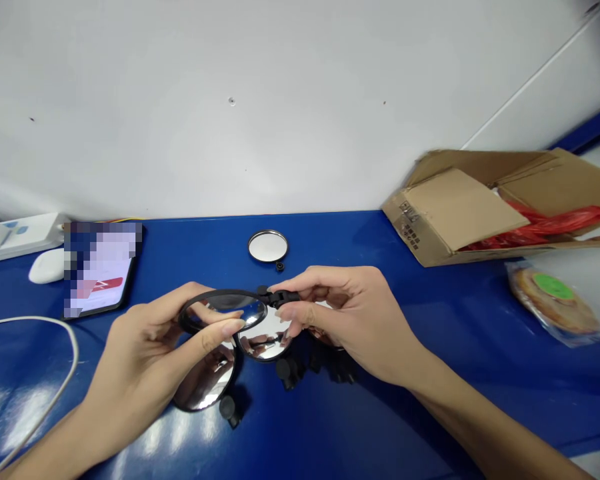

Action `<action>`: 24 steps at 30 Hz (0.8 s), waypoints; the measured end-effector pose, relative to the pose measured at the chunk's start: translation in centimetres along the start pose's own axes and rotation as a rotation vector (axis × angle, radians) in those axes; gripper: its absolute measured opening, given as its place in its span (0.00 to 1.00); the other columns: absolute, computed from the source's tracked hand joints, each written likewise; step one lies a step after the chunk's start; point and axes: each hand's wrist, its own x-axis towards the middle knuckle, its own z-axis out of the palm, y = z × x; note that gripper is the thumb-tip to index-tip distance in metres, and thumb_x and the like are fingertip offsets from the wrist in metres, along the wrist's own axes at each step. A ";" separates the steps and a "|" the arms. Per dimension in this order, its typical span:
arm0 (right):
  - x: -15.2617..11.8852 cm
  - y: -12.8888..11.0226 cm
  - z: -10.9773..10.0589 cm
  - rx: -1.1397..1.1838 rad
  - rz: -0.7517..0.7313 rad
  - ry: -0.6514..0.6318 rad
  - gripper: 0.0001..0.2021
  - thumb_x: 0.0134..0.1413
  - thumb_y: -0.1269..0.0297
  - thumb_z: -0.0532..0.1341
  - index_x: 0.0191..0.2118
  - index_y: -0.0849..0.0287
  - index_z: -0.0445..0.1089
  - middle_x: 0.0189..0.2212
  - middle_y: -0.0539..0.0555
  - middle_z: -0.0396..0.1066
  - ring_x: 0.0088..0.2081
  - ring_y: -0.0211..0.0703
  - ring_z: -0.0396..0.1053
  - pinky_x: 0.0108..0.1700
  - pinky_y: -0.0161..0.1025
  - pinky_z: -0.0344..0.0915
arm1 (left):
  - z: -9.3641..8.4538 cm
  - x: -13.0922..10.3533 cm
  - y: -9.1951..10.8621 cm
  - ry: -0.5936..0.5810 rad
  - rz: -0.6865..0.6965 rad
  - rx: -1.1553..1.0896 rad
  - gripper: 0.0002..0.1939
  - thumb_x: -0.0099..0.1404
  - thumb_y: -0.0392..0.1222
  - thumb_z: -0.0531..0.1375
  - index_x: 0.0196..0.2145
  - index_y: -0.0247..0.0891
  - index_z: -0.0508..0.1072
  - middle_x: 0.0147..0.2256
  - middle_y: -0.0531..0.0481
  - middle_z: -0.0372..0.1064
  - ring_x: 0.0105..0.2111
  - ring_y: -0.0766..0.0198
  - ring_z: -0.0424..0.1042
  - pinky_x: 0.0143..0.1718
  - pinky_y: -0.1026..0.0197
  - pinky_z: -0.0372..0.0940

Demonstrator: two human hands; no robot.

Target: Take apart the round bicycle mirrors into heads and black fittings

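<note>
Between my two hands is a round black-rimmed mirror point(215, 305), raised and tilted above the table. My left hand point(155, 353) grips its rim, the thumb lying across the glass. At the other side, my right hand point(347, 317) pinches the black clamp joint point(283, 298) attached to the mirror. Below lie more round mirrors: one at the left point(207, 380), one in the middle point(265, 337), and one mostly hidden behind my right hand. Black knobbed clamps point(230, 410) stick out from them. Farther back, a smaller round mirror point(269, 246) lies flat with a little black joint.
On the left lie a phone point(105, 267), a white rounded case point(47, 265) and a white cable point(73, 340). A cardboard box point(450, 207) with red plastic point(550, 220) stands at the back right, near a wrapped round pastry point(555, 300). A white wall point(290, 133) rises behind the blue table point(340, 433).
</note>
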 end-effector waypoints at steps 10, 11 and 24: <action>-0.3 -0.1 0.2 0.037 0.008 -0.045 0.10 0.61 0.59 0.85 0.44 0.56 0.92 0.28 0.50 0.86 0.29 0.39 0.81 0.37 0.36 0.78 | 0.8 -0.6 0.6 0.044 -0.070 -0.077 0.11 0.73 0.53 0.76 0.33 0.52 0.86 0.32 0.58 0.83 0.27 0.64 0.79 0.29 0.66 0.73; -0.3 0.0 0.2 0.033 0.011 -0.046 0.10 0.61 0.58 0.85 0.44 0.56 0.92 0.29 0.51 0.86 0.30 0.40 0.83 0.37 0.36 0.79 | 1.0 -0.8 0.6 0.041 -0.114 -0.093 0.13 0.73 0.55 0.76 0.33 0.51 0.86 0.31 0.57 0.83 0.26 0.64 0.77 0.28 0.65 0.71; -0.2 0.9 -0.3 -0.517 -0.477 -0.013 0.09 0.72 0.63 0.79 0.54 0.53 0.89 0.41 0.50 0.87 0.38 0.40 0.81 0.42 0.37 0.76 | 1.3 -0.3 1.5 0.022 -0.380 -0.375 0.23 0.66 0.59 0.83 0.50 0.48 0.84 0.34 0.51 0.87 0.29 0.54 0.86 0.20 0.62 0.74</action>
